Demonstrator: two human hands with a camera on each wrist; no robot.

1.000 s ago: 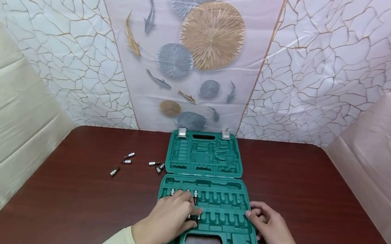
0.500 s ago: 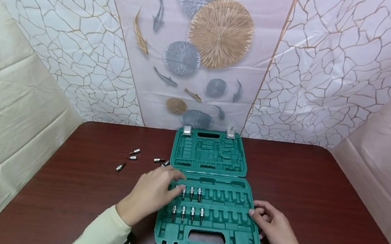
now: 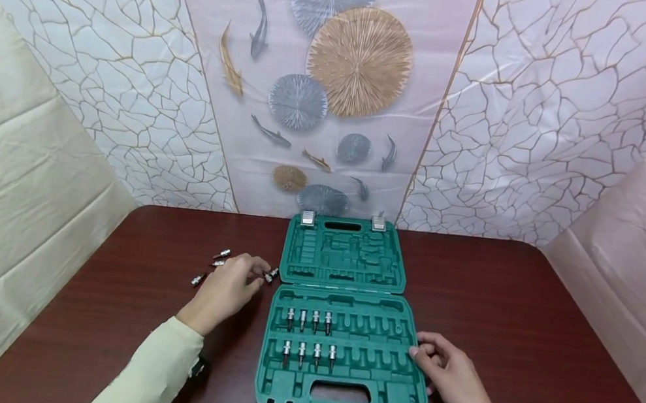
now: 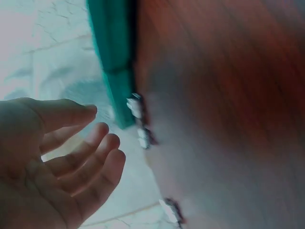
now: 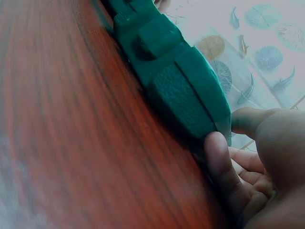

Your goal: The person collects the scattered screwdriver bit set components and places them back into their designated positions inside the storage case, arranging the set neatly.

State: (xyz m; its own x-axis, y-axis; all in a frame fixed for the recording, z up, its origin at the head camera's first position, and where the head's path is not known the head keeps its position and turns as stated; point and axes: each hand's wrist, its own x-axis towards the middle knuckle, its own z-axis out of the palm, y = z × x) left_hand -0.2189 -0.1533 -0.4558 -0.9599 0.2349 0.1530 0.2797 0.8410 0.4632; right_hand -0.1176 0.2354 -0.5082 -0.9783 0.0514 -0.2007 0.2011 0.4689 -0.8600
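Observation:
An open green tool case (image 3: 359, 392) lies on the table, its lid towards the wall. Two short rows of silver-and-dark bit sockets (image 3: 302, 350) fill the left part of its tray. My left hand (image 3: 228, 287) is left of the case, fingertips beside loose bit sockets (image 3: 272, 275) at the lid's corner. Relaxed fingers (image 4: 102, 164) hold nothing in the left wrist view, where more bit sockets (image 4: 144, 137) lie by the case. At the tray's right edge, my right hand (image 3: 453, 373) grips the rim between thumb and fingers; its thumb (image 5: 219, 155) presses the case wall.
Further left on the dark red wooden table (image 3: 502, 292) lie other loose bit sockets (image 3: 198, 279), partly behind the left hand. Metal latches (image 3: 308, 218) stand up on the lid's far edge. A patterned cloth wall (image 3: 334, 97) rises behind the table.
My left hand has left the tray and moved up and left to the loose bit sockets, uncovering both filled rows. My right hand stays at the case's right edge.

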